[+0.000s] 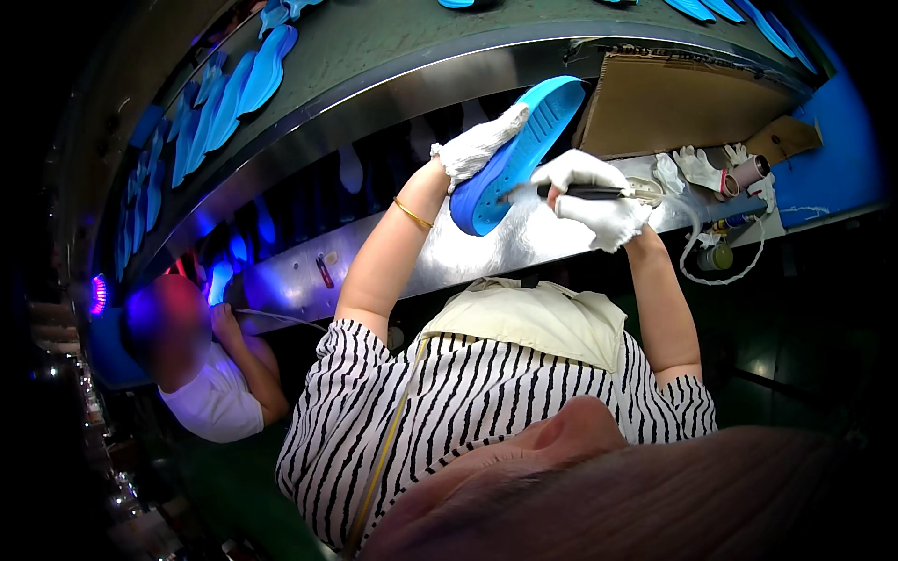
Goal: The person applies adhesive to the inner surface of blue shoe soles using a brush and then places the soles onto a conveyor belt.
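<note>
My left hand (482,142), in a white glove, grips a blue shoe sole (520,154) by its upper edge and holds it tilted above the steel ledge (486,252). My right hand (596,198), also in a white glove, is closed on a black-handled brush (572,192). The brush tip touches the sole's lower part. Both forearms reach up from my striped shirt.
A curved conveyor (374,47) carries several blue soles (234,93) at the upper left and top. A cardboard box (678,98), spare white gloves (697,166), a tape roll (748,173), a small jar (716,257) and a white cord (739,271) sit at the right. Another person in a white shirt (215,397) works at lower left.
</note>
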{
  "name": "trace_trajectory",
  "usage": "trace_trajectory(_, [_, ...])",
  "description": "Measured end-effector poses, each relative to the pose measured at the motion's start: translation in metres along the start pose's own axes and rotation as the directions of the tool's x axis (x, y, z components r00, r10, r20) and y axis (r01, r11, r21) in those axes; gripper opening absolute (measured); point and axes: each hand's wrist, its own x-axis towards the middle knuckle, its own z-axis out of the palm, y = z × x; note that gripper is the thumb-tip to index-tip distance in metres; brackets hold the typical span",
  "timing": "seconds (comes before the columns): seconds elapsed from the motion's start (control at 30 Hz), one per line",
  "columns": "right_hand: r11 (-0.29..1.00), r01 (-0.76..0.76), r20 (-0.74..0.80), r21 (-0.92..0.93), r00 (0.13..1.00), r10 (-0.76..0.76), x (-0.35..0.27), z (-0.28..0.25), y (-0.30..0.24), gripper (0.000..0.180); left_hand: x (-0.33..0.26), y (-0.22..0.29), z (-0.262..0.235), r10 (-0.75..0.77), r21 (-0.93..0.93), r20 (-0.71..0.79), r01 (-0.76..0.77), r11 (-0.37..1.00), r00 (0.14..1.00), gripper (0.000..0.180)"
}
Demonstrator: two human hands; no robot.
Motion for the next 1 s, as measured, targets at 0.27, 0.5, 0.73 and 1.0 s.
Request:
trace_trajectory(0.27, [0.999,0.044,0.033,-0.031,0.999,-0.043,-0.006,-0.016,-0.004,0.017,-0.013,-0.003,-0.018,0.034,-0.103,-0.004,-0.034,0.994,0.999,0.079])
trace_trajectory(0.5, [0.988,0.094,-0.240,0.125,0.969,-0.062,-0.021,-0.011,-0.004,0.021,-0.034,-0.021,-0.038,0.152,-0.720,0.214,0.051,0.692,0.965,0.080])
trace_trajectory(0.73, [0.994,0.074,-0.479,0.083,0.877,-0.026,-0.021,0.005,0.028,0.018,-0.024,-0.091,0.008,0.135,-0.872,0.103,0.024,0.490,0.986,0.059])
trace_trajectory(1.0, [0.924,0.270,-0.360,-0.271,0.862,-0.358,-0.005,0.022,0.005,0.025,-0.019,-0.079,0.050,0.150,-0.801,0.066,-0.037,0.598,0.987,0.081])
